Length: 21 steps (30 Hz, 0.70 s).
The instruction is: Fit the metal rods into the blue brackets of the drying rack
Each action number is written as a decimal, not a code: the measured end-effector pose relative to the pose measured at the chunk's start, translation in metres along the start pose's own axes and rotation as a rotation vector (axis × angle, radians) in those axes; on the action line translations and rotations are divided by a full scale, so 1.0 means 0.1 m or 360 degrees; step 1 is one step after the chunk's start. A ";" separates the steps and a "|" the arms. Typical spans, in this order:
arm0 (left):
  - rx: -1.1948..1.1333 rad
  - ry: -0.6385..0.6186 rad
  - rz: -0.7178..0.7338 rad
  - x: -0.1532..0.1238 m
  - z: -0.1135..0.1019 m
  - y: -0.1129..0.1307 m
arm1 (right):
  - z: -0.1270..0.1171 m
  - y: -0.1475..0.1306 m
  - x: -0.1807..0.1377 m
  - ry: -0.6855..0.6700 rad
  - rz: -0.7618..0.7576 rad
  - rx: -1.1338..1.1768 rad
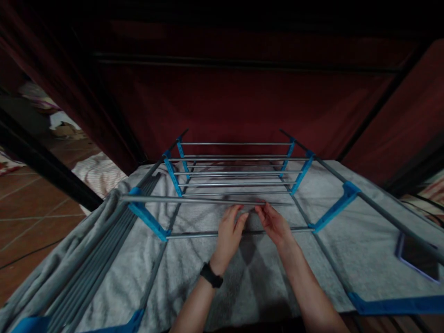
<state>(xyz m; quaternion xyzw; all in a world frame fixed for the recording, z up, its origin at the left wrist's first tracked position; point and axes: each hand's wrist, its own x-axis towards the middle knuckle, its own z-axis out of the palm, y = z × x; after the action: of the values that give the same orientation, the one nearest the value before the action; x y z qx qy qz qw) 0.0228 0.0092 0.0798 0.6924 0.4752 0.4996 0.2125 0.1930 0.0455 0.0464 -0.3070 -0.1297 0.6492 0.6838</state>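
Observation:
A thin grey metal rod [194, 200] lies crosswise over a half-built rack with blue plastic brackets. My right hand [274, 223] pinches this rod near its right part with the fingertips. Just below the rod is my left hand [231, 226], its thumb and fingers apart and nothing visible between them. The rod's left end is over a blue bracket [147, 215], while its right end stops short of the opposite blue bracket [335, 208]. Behind, several crossbars [239, 173] join paired brackets. A lower crossbar [192, 235] passes behind my wrists.
Several loose grey rods [100, 259] lie in a bundle at the left on a grey blanket [270, 282]. A phone [418, 256] rests at the right, partly behind the side tube. Dark red fabric [243, 106] hangs behind the rack. Tiled floor [31, 208] shows at far left.

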 end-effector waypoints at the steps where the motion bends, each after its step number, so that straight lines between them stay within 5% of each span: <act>1: -0.0111 -0.0018 -0.0033 0.02 0.01 0.01 | 0.02 0.02 -0.01 0.0018 0.0017 0.0022; 8: -0.0475 -0.0027 0.0003 0.08 0.03 0.16 | 0.19 0.15 -0.15 -0.0182 0.0179 0.0039; 15: -0.0237 0.0422 0.0233 0.33 -0.53 0.36 | 0.15 0.12 -0.19 -0.0359 0.0434 -0.0249; 21: -0.0073 0.0480 0.0208 0.44 -0.82 0.41 | 0.09 0.09 -0.15 -0.0316 0.0340 -0.0266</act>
<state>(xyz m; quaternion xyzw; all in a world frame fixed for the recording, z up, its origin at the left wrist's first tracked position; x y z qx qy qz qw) -0.0306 0.0139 0.1662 0.6340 0.4440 0.6214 0.1215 0.1792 0.0332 0.0513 -0.3092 -0.2170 0.7322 0.5668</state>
